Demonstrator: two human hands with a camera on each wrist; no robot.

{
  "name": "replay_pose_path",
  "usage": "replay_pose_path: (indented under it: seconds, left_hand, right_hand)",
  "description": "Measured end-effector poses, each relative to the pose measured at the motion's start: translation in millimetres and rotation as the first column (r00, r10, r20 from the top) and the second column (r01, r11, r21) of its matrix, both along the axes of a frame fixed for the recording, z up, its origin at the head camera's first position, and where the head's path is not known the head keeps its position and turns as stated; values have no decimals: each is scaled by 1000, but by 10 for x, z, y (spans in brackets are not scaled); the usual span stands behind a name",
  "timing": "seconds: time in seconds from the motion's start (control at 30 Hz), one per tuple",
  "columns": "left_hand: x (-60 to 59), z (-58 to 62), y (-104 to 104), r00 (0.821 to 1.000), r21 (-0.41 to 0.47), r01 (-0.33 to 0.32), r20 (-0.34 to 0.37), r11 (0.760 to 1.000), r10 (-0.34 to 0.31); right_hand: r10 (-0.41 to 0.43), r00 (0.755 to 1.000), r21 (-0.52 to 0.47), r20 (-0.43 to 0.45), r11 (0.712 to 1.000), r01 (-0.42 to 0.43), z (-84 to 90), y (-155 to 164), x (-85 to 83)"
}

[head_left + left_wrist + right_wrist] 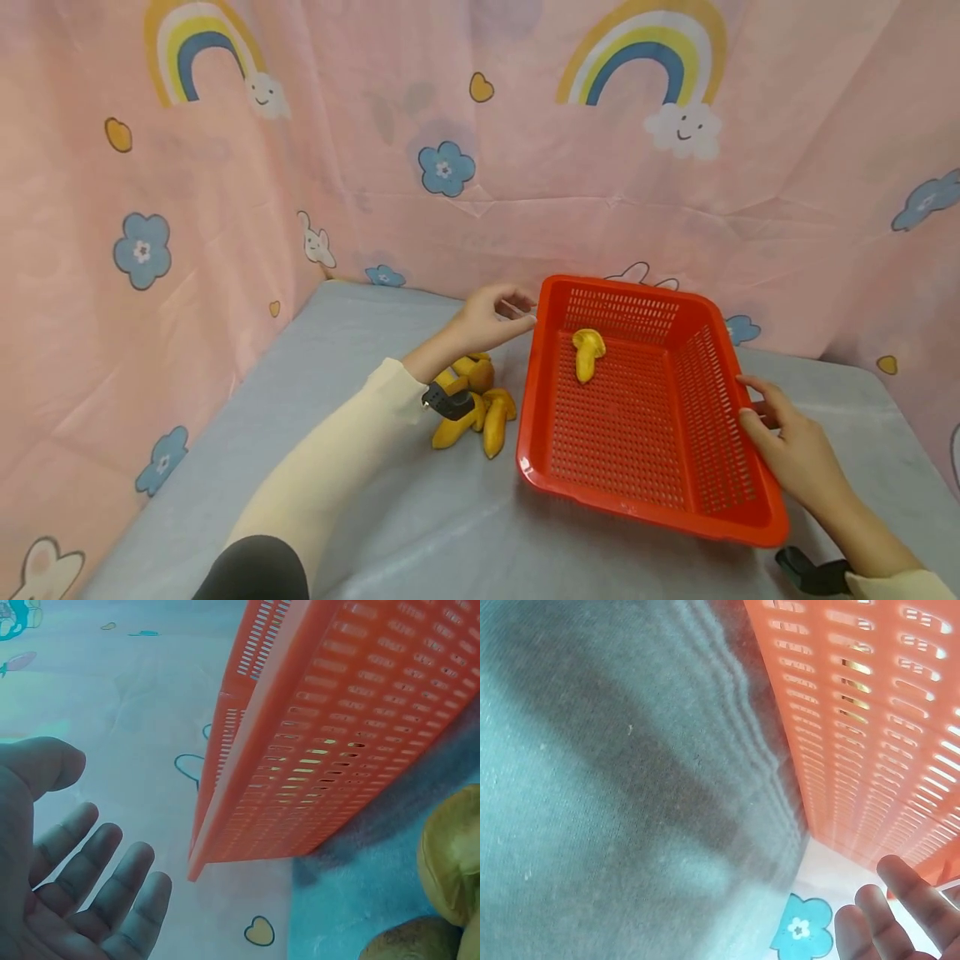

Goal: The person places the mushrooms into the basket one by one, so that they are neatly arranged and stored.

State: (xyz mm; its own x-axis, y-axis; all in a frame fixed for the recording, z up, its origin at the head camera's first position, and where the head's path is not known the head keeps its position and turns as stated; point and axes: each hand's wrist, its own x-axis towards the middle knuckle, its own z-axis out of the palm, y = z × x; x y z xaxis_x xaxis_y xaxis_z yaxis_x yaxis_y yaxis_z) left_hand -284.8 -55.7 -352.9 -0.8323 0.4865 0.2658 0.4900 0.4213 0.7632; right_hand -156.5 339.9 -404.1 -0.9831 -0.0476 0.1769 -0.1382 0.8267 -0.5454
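Yellow mushrooms [495, 427] lie partly behind a wristband [448, 402], left grip [489, 320] wide, right grip [797, 450] seemingly holding the red basket [630, 442].

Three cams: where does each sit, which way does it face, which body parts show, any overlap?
Head: on the head, facing forward and down at the red basket; left hand, right hand and both forearms show.
Left wrist: on that wrist, looking past the left fingers at the basket's outer wall, yellow pieces lower right.
Right wrist: on that wrist, looking over the cloth at the opposite outer wall; right fingers show lower right.
Shared: head and left wrist both show basket and yellow pieces outside it.
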Motion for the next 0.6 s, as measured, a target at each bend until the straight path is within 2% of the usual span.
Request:
replay_pose_path:
  seconds: [0.3, 0.6]
  left_hand:
    - [135, 27, -91, 1000, -10, 14, 14, 1000, -14]
    - [257, -5, -208, 999, -54, -9, 52, 999, 12]
  right_hand:
    - [-8, 1000, -17, 10, 1000, 8, -4, 24, 27]
    - [15, 1000, -37, -13, 999, -16, -6, 8, 15]
